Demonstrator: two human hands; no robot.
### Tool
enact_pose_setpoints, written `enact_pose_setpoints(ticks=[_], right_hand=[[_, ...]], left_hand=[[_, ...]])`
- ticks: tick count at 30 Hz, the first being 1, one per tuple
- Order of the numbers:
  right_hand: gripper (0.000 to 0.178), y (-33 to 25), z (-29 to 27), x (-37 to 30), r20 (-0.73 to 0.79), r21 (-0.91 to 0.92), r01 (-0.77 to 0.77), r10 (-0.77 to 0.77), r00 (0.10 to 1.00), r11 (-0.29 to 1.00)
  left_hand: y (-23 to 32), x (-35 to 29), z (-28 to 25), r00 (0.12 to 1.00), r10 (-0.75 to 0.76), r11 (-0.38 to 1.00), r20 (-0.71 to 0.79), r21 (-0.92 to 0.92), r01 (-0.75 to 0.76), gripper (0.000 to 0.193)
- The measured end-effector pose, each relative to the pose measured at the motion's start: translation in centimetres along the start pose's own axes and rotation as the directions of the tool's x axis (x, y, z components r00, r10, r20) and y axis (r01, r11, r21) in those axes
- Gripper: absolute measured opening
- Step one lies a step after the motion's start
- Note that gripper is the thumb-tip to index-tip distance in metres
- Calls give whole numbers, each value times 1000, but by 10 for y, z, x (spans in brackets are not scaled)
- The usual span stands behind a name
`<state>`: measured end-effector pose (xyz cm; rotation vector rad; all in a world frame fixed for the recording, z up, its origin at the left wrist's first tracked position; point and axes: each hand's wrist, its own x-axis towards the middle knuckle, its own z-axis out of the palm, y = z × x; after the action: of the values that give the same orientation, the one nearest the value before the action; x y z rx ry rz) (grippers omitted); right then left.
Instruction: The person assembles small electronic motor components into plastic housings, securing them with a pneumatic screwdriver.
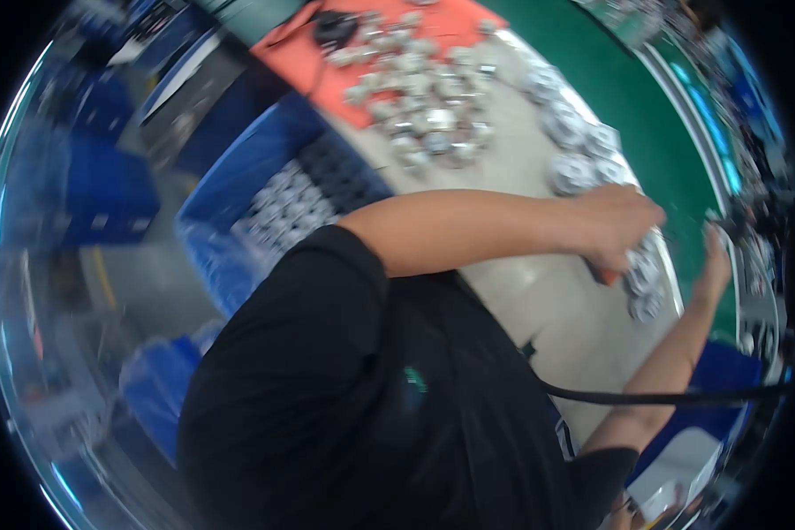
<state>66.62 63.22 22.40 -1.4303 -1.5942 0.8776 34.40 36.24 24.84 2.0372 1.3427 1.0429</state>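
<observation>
Left grip (617,225): the hand is over the right edge of the bench (526,305), with the fingers bent inward and down. Because of blur, I cannot tell if they are pinching something.
Orange-red piece (609,276): it shows small just under the left fingers; whether it is held, I cannot tell.
Right grip (714,265): this hand is at the right side of the green belt (654,150), with the fingers pointing to the far side. A small pale thing (714,220) is at the fingertips, but the picture does not show if they are closed on it.
White round parts (574,174): they lie in a row along the right edge of the bench, on the far side and on the near side of the left grip; the nearer ones are just beside it.
Black cable (662,397): it crosses in front of the right forearm.
Silver parts (428,93): many are in a loose heap at the far part of the bench, some of them on an orange mat (287,57).
Dark object (334,31): it rests on this mat, left of the heap.
Blue crate (230,181): it stands left of the bench, with white pieces (290,205) in rows inside.
</observation>
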Motion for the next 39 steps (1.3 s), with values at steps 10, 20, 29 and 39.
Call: enact_pose_setpoints(ticks=[10,20,29,39], right_hand=[[57,-1,-65,-103,-155,-134,23,-44,987,991],[52,-63,-16,-262,-158,-431,110,-195,968,896],[57,-37,-59,-272,-105,-514,75,-150,983,854],[62,-31,-89,-261,-13,-507,99,-123,992,856]], left_hand=[[-35,-302,-96,572,-413,830,-709,-34,556,74],[-232,-629,30,-536,-844,-322,19,-817,478,57],[-236,-642,84,-585,-735,-651,343,-597,468,51],[-305,-729,-16,-804,-516,-163,-294,-888,429,75]])
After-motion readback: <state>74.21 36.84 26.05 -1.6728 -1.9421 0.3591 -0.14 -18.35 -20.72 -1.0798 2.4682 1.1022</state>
